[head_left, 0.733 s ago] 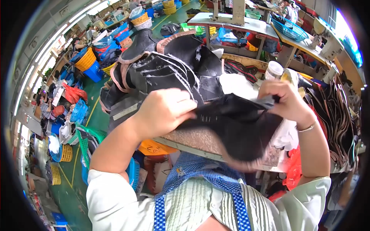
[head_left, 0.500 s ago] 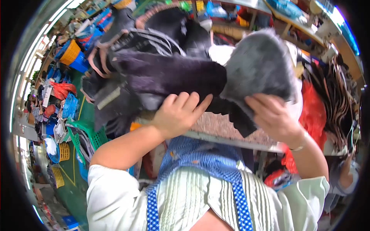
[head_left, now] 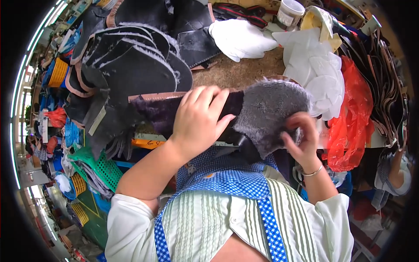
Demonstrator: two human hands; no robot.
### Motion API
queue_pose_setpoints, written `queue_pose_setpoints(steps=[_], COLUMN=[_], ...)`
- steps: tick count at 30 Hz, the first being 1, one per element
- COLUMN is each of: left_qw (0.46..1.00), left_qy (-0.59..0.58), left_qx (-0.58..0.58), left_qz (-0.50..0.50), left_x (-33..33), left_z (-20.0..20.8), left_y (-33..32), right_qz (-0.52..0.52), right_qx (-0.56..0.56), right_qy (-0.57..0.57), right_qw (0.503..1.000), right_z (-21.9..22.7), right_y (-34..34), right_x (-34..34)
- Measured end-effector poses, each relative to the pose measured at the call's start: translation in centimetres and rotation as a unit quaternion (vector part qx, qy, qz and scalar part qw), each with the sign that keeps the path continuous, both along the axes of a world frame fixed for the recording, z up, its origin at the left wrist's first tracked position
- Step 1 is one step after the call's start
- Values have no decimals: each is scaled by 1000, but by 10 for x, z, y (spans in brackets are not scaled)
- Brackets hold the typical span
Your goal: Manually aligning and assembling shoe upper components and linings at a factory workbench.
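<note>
Under my left hand (head_left: pixel 198 118) is a dark purple, short-furred strip (head_left: pixel 159 111). The fingers lie across it with the thumb spread away, so the hand is open. Joined to the strip's right end is a grey furry panel (head_left: pixel 270 109) with a rounded top. My right hand (head_left: pixel 305 137) is at the panel's right edge. It is slightly blurred, its fingers bent and the thumb apart from them. A brown leather-like edge (head_left: pixel 161 95) shows along the strip's top. Black material hangs below the panel, partly hidden.
Black fur-edged pieces (head_left: pixel 135 65) are heaped at the left. White cut pieces (head_left: pixel 312 65) lie at the right, near a white tub (head_left: pixel 290 14) and a red plastic bag (head_left: pixel 349 118). Dark strips (head_left: pixel 379 87) hang far right. A green basket (head_left: pixel 98 168) stands lower left.
The furry piece has come nearer to me and lower, uncovering the tabletop and white pieces behind. My right hand has moved from the panel's lower edge to its right edge, thumb now apart.
</note>
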State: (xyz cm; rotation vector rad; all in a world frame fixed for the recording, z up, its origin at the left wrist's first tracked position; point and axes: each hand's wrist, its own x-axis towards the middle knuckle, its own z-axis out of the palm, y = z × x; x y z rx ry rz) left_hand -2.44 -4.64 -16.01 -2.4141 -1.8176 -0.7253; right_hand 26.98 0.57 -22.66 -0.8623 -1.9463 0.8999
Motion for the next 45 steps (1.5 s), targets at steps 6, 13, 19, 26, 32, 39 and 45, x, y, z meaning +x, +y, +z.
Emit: queue_pose_setpoints(steps=[6, 13, 19, 26, 32, 39, 45], left_qw=[985, 987, 965, 992, 986, 976, 953], left_qy=[54, 34, 137, 59, 39, 73, 53], left_qx=[-158, -120, 46, -100, -143, -204, -289], left_qz=[53, -100, -218, -51, -71, -20, 73], left_x=[7, 5, 16, 0, -21, -11, -25], left_z=[-36, -29, -37, -27, -29, -29, -41], left_y=[24, 27, -1, 21, 13, -23, 0], right_qz=[-270, -288, -271, 22, -44, -95, -138], right_qx=[107, 187, 349, 242, -25, 0, -21], right_qy=[-149, -178, -151, -168, -137, -197, -275], right_qw=[945, 922, 885, 955, 989, 976, 951], right_z=[-14, -10, -28, -10, 10, -6, -2], right_y=[0, -7, -4, 10, 28, 44, 45], right_x=[-15, -24, -26, -16, -28, -27, -37])
